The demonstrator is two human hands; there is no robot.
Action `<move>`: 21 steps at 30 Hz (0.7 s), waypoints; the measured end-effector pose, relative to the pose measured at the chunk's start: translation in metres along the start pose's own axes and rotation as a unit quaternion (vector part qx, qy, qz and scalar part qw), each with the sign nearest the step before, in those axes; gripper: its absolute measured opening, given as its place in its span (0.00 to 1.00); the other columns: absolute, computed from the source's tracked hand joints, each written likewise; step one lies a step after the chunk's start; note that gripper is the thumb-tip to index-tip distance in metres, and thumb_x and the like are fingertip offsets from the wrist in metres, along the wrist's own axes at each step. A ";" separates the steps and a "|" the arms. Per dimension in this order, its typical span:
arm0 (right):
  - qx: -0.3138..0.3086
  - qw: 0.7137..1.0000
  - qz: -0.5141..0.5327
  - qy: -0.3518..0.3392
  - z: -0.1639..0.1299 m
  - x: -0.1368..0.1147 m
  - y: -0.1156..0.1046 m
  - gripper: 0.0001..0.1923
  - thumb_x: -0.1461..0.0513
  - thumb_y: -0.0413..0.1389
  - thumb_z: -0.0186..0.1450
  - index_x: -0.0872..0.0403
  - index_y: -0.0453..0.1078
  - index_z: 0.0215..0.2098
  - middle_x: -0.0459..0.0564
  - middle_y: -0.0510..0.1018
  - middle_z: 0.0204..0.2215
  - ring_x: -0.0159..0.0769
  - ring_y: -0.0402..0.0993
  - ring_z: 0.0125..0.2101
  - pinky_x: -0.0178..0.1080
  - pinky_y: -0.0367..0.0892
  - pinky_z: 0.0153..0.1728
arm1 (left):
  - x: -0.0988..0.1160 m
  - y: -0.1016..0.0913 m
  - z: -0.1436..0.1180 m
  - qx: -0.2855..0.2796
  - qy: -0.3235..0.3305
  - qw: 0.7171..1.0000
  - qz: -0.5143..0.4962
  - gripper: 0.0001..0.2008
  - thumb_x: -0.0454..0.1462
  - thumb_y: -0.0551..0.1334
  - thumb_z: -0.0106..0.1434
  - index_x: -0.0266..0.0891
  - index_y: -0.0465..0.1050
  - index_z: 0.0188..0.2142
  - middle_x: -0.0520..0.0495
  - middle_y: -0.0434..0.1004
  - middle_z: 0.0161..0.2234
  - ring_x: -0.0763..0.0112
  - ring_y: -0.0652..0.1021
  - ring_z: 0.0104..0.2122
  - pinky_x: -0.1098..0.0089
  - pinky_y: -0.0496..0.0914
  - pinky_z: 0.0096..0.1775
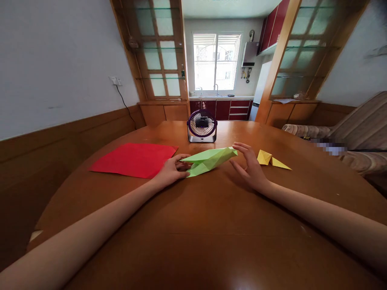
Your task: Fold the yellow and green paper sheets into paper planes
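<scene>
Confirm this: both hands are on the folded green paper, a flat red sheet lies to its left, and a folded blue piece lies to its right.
Not quite. In the head view the piece to the right is the folded yellow paper, not blue. The left hand and right hand are on the folded green paper, with the red sheet to its left.

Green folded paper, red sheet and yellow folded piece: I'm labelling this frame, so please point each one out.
green folded paper (208, 160): head view, on its middle facet.
red sheet (134, 159): head view, on the flat centre.
yellow folded piece (266, 158): head view, on its left, thicker fold.
</scene>
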State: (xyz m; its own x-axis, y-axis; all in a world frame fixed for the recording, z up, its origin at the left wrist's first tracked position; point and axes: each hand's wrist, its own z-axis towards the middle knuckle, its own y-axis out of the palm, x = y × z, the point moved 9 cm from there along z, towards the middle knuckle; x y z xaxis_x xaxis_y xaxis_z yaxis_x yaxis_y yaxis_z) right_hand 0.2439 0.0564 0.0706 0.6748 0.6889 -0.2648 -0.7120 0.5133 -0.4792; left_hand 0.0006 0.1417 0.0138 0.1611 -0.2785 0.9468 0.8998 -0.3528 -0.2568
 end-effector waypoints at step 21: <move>-0.002 1.000 0.009 0.016 0.002 0.006 0.003 0.14 0.59 0.53 0.68 0.45 0.64 0.52 0.54 0.65 0.54 0.47 0.63 0.58 0.58 0.62 0.57 | 0.039 0.023 -0.018 -0.039 0.201 0.936 0.286 0.04 0.37 0.62 0.61 0.39 0.72 0.33 0.48 0.74 0.35 0.68 0.76 0.37 0.65 0.71 0.41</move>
State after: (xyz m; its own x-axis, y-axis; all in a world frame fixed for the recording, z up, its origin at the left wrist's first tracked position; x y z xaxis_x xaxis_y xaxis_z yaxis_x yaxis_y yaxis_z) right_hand 0.2457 0.0626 0.0691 0.6671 0.6816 -0.3006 -0.7241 0.4984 -0.4768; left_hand 0.0201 0.1068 0.0411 0.4277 -0.7504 0.5040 0.6779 -0.1025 -0.7280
